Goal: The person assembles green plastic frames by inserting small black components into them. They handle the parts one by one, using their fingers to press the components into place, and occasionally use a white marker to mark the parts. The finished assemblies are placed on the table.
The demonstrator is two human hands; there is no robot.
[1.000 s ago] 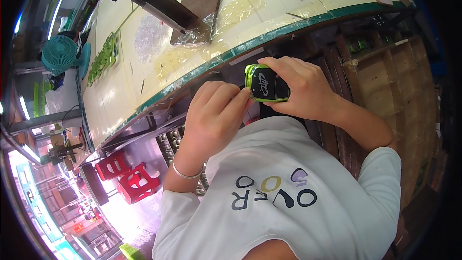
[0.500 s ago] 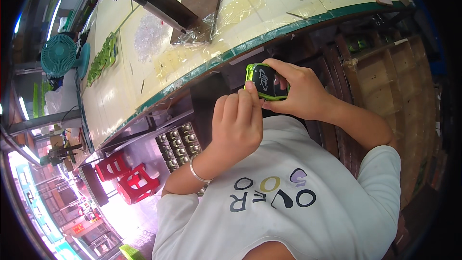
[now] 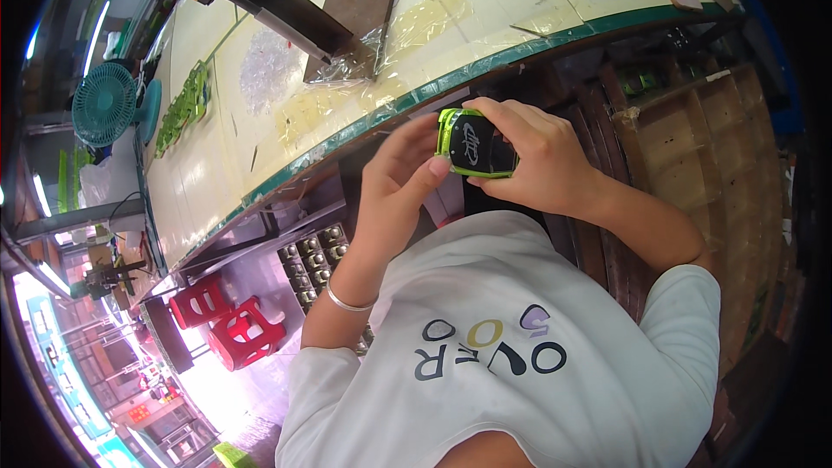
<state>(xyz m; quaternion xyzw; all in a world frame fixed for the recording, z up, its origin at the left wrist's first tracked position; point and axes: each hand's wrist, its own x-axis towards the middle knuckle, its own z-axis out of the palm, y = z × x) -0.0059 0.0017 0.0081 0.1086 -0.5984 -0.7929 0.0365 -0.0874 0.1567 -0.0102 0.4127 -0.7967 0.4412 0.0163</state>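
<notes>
I hold a small lime-green and black plastic casing [image 3: 478, 146] with a pale script mark on its black face, above my lap near the bench edge. My right hand [image 3: 548, 156] grips its right end, fingers over the top and thumb underneath. At its left end is my left hand [image 3: 394, 178], with the thumb on the lower green edge and the fingers bent behind it. Those left fingertips are partly hidden by the casing. A metal bangle [image 3: 348, 302] circles my left wrist.
The bench [image 3: 286, 156] has a green edge and carries a brown board [image 3: 368, 13] under a black and yellow arm [image 3: 277, 13], plus green parts [image 3: 186, 108]. A teal fan [image 3: 106, 102] stands left, red stools [image 3: 247, 334] below, a compartmented wooden tray [image 3: 693, 156] right.
My left hand has shifted from pinching the casing's lower front corner to its left end, fingers now reaching behind. The casing is tilted slightly differently; my right hand keeps its hold.
</notes>
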